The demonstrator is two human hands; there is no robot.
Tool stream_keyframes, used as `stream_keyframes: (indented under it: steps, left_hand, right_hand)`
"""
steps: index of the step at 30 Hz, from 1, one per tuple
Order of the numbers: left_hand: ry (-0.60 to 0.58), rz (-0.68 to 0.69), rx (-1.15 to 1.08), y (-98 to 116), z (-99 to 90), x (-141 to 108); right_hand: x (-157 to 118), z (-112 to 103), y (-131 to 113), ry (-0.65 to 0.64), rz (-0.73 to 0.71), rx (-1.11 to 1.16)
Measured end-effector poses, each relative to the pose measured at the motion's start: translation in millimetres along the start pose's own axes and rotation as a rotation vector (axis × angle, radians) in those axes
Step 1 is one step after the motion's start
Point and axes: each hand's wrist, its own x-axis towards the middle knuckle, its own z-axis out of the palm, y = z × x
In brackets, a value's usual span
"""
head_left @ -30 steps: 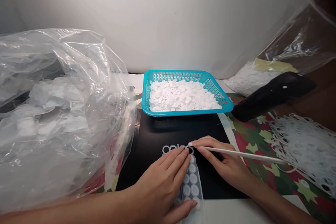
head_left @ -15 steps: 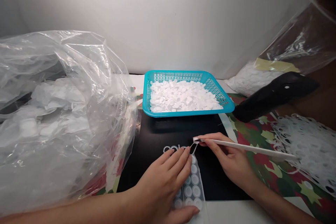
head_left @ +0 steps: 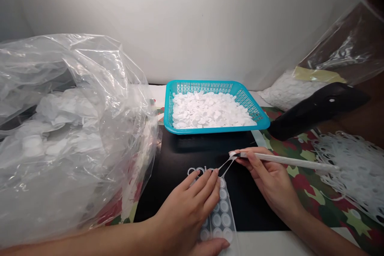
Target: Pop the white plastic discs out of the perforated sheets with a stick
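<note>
My left hand (head_left: 189, 208) lies flat, fingers apart, pressing on a translucent plastic strip (head_left: 223, 218) of round white discs, on a black mat (head_left: 255, 208). My right hand (head_left: 270, 176) pinches a long white stick (head_left: 288, 161) just above the strip's far end. A thin, pale, looped band of film (head_left: 226, 165) stretches from the stick's tip down to the strip, passing near my left fingertips. My left palm hides part of the strip.
A teal plastic basket (head_left: 216, 130) full of white discs stands beyond the mat. A large clear plastic bag (head_left: 69, 128) bulges at the left. To the right lie a perforated white sheet (head_left: 354, 172) and a black object (head_left: 315, 112).
My right hand and the stick have moved up and to the right, and the thin band now stretches longer from the strip. My left hand stays pressed on the strip.
</note>
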Motion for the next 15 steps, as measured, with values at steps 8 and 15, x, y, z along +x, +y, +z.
stream_keyframes:
  steps: [8,15]
  left_hand:
    - [0.021,-0.001,-0.017,-1,-0.2,0]
    - [0.254,-0.206,-0.343,-10,-13.1,12]
  right_hand:
    - [1,0,-6,-0.006,-0.006,0.041]
    - [-8,9,-17,-0.199,-0.02,-0.168]
